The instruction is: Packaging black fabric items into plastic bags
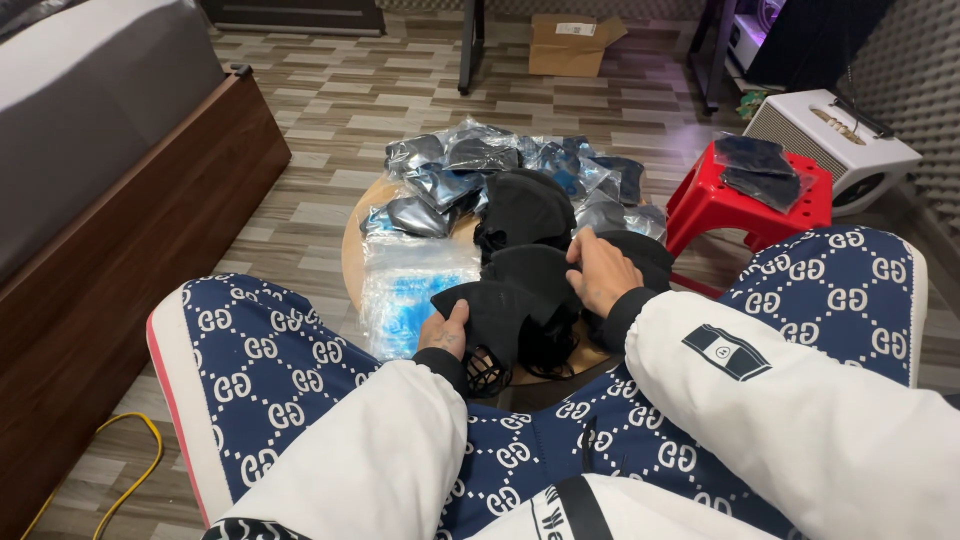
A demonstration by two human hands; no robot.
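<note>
Several black fabric face masks [525,300] lie heaped at the near edge of the low round wooden surface [352,250], between your knees, at about 6 o'clock on that surface.

Item in hand: one black mask [495,320]. Your left hand [443,333] pinches its lower edge, fingers closed on the cloth beside a black mesh frame insert [484,370] that hangs below it. Your right hand [603,272] rests on top of the heap at 3 o'clock from the left, fingers curled down into the fabric; whether they grip a single mask or only press on the pile, you cannot tell.

Handling, by judgement: light, soft and limp cloth that will fold and drape; not fragile, not slippery. Elastic ear loops are likely to snag on neighbouring masks. Take hold at an outer edge or seam, not at the loops. The mesh insert looks stiffer and could pop loose if squeezed.

Also on the surface: sealed clear packets holding dark masks [470,165] at 12 o'clock; a stack of clear bags with blue print [405,290] at 9 o'clock.

Nearby: red plastic stool [745,205] carrying more packets at 2 o'clock; cardboard box [570,42] on the floor at 12 o'clock.
</note>
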